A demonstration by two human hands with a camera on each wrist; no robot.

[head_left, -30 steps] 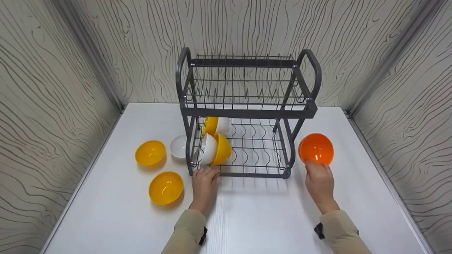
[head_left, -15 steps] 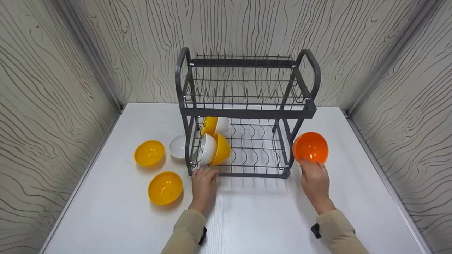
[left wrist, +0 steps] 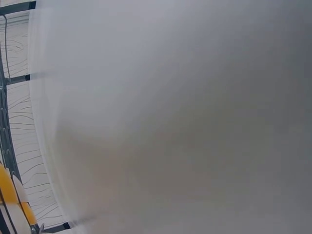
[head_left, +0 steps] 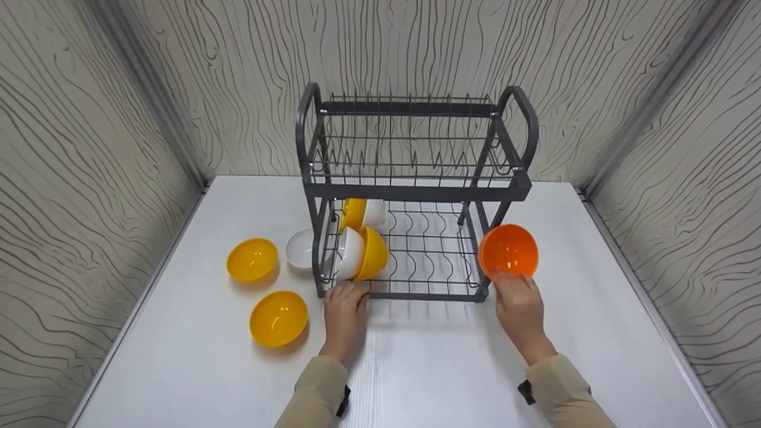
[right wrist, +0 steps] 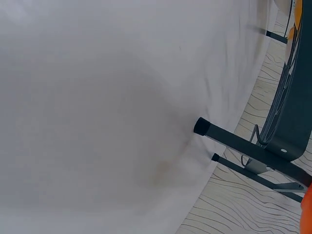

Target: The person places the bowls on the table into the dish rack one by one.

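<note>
My right hand (head_left: 521, 309) pinches the near rim of an orange bowl (head_left: 510, 248), its hollow tilted toward me, at the right front post of a dark two-tier dish rack (head_left: 422, 295). A sliver of the orange bowl (right wrist: 307, 212) enters the right wrist view at its lower right edge. My left hand (head_left: 345, 318) grips the rack's lower front rail near its left corner, fingertips curled over it. Just behind those fingers, a white bowl (head_left: 349, 254) and a yellow bowl (head_left: 374, 254) stand on edge, nested together in the lower tier. Neither wrist view shows a hand.
Farther back in that tier sit another yellow bowl (head_left: 353, 213) and a white bowl (head_left: 374, 214). Left of the rack, two yellow bowls (head_left: 252, 260) and a white bowl (head_left: 300, 249) lie on the white table (head_left: 416, 368). Patterned panels (head_left: 238, 77) enclose the table's back and sides.
My right hand has moved left with the orange bowl, from the table's right side to beside the rack's right front post. The left hand has stayed on the rail.
</note>
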